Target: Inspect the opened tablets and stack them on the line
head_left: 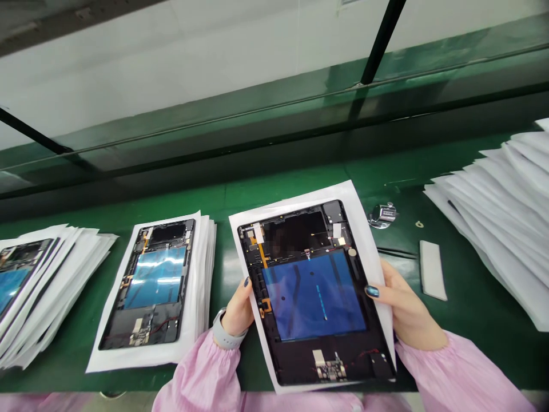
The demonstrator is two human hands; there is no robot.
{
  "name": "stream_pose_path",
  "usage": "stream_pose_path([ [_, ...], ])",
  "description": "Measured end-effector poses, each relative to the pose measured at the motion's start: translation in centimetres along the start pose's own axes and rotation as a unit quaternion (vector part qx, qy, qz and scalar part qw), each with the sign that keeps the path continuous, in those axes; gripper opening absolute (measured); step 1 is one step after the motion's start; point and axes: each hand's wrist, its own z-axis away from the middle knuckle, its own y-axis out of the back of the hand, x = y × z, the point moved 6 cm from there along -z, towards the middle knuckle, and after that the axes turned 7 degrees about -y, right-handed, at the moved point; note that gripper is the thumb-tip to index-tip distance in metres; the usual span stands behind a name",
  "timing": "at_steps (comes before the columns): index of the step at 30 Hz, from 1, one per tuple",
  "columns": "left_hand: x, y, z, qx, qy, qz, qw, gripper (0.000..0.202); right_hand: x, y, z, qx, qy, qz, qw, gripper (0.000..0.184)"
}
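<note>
Green bench (493,352) all across, and it's busy! Two stacks on the left, the far one (68,274) fanned out, the near one (206,280) with an opened tablet (156,280) on top. Over to the right, tweezers (398,252) just beyond the right hand (412,312), a tally counter (383,214) behind, a white block (432,270) beside, then a pile of white sheets (506,212). And centre stage, the held tablet (315,297), tilted on its sheet (354,200)! Both hands pinch it: left hand (239,309) at the left edge, right thumb on the right rim, other fingers mostly hidden, wrists angled inward.
</note>
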Motion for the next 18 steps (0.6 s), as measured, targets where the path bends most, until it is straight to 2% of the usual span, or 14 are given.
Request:
stream_pose_path([
  [4,0.1,0.2,-0.4,0.015,-0.016,-0.013,1.0,0.028,-0.5,-0.3,-0.9,0.003,0.039,0.05,0.998,0.038],
  [9,0.8,0.1,-0.8,0.045,-0.084,-0.019,0.995,0.033,-1.2,-1.0,-1.4,0.0,0.092,0.114,0.989,0.035],
  [14,0.9,-0.3,-0.8,0.034,-0.074,-0.025,0.996,0.039,-1.3,-1.0,-1.3,-0.003,0.112,0.12,0.987,0.032],
  [18,1.3,-0.8,-1.0,0.036,-0.092,-0.018,0.995,0.036,-1.2,-1.1,-1.3,-0.017,0.102,0.097,0.99,0.033],
])
